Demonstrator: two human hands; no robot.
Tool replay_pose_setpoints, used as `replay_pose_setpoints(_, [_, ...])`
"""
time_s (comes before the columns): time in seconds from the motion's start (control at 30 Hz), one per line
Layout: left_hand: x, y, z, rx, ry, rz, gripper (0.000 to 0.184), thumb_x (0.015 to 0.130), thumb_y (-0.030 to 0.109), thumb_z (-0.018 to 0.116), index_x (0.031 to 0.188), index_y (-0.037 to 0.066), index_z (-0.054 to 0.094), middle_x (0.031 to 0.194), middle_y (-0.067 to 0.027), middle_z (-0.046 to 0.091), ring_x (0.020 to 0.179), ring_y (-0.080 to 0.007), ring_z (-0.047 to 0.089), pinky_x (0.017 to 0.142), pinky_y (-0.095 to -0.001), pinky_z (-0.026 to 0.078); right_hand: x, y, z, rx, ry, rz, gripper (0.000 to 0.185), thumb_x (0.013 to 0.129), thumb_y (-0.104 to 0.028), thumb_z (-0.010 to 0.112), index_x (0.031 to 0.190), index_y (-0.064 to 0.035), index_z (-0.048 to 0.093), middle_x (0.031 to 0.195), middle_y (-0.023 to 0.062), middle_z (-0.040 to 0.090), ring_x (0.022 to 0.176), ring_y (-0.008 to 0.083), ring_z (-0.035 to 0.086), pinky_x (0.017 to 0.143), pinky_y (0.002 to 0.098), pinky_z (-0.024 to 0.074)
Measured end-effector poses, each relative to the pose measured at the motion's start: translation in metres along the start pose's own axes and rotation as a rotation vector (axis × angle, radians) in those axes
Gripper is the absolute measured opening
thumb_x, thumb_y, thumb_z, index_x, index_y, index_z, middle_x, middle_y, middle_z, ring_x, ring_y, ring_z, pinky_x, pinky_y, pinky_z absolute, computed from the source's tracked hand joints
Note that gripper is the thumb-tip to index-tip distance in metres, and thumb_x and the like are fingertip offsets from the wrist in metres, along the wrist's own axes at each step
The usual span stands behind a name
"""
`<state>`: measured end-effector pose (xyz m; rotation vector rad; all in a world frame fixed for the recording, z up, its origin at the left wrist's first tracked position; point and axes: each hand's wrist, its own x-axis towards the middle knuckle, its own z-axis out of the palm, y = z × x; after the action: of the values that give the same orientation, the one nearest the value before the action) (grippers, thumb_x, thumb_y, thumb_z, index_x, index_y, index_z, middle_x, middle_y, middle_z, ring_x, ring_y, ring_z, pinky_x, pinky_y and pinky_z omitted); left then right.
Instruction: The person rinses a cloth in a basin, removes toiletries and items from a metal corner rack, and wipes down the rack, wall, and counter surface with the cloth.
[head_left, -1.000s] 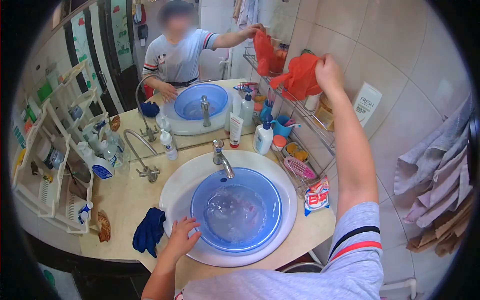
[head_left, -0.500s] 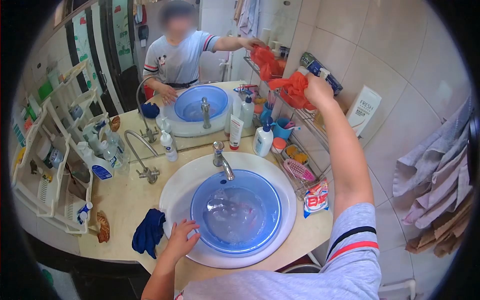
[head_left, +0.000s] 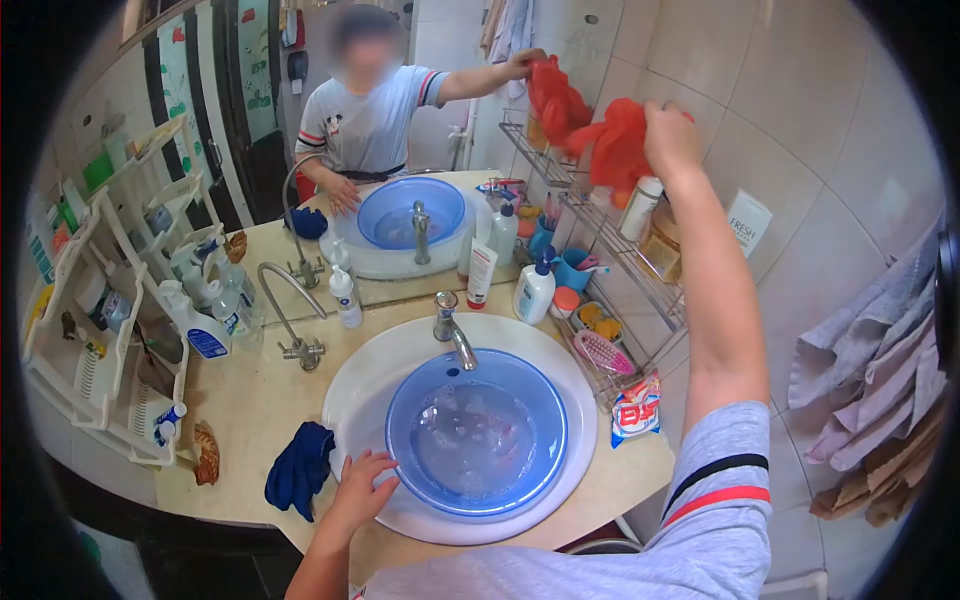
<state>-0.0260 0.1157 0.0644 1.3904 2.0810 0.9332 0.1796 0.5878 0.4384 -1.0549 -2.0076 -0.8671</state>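
Note:
My right hand (head_left: 672,143), raised over the wire rack (head_left: 640,292), grips a crumpled red plastic bag (head_left: 612,148) that hangs to its left. Just below the bag stands a white bottle (head_left: 640,208) on the rack. My left hand (head_left: 362,488) rests near the sink's front left rim, fingers spread and holding nothing. Beside its fingertips is a blue basin (head_left: 400,440) set in the white oval sink (head_left: 352,372), with cloudy, sudsy water inside. A dark blue cloth (head_left: 300,468) lies on the counter left of that hand.
A tap (head_left: 456,335) reaches over the basin's back edge. Pump bottles, a tube (head_left: 481,275) and a blue cup (head_left: 573,270) line the back. At right are a pink brush (head_left: 603,352) and a detergent packet (head_left: 636,412). A white shelf (head_left: 120,330) stands left; a mirror is behind.
My right hand has lifted the red bag up and slightly right, off the rack, and the bag now hangs more spread out. My left hand has hardly moved.

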Motion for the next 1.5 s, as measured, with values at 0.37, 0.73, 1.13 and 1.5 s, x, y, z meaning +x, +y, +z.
replay_pose_setpoints(0.37, [0.045,0.037,-0.055,-0.187,0.226,0.087,0.076,0.074,0.018,0.074,0.139,0.005,0.038,0.139,-0.0178,0.044,0.132,-0.0361,0.038,0.111,-0.0417,0.026,-0.053,-0.038,-0.078,0.715,0.200,-0.180,0.031,0.077,-0.004,0.054,0.107,-0.0046,0.062,0.102,0.0172,0.063,0.093,0.0339,0.061,0.084,0.0407,0.0495])
replay_pose_setpoints(0.73, [0.064,0.102,-0.088,-0.213,0.021,0.187,0.044,0.071,0.015,0.072,0.112,0.005,0.060,0.107,-0.0114,0.064,0.101,-0.0227,0.061,0.114,-0.0441,0.020,-0.170,-0.147,-0.097,1.399,-0.583,-0.570,0.035,0.077,-0.008,0.063,0.112,-0.0033,0.059,0.100,0.0152,0.063,0.095,0.0275,0.062,0.082,0.0361,0.0503])
replay_pose_setpoints(1.13, [-0.093,0.041,-0.151,-0.420,0.691,-0.150,0.023,0.080,0.006,0.064,0.101,0.001,0.061,0.091,-0.0016,0.062,0.083,-0.0109,0.057,0.075,-0.0253,0.046,-0.064,0.014,0.134,-0.198,-0.515,-0.406,0.033,0.074,-0.036,0.065,0.084,-0.0052,0.068,0.083,0.0196,0.067,0.079,0.0345,0.066,0.071,0.0448,0.0503])
replay_pose_setpoints(1.5, [-0.262,0.009,-0.222,-0.294,1.573,-0.170,0.045,0.087,0.005,0.056,0.131,-0.004,0.048,0.126,-0.0091,0.057,0.116,-0.0174,0.053,0.101,-0.0312,0.038,-0.055,0.019,0.164,-0.232,-0.275,-0.466,0.015,0.082,-0.024,0.058,0.088,-0.0136,0.067,0.088,0.0086,0.064,0.088,0.0273,0.060,0.081,0.0421,0.0410])
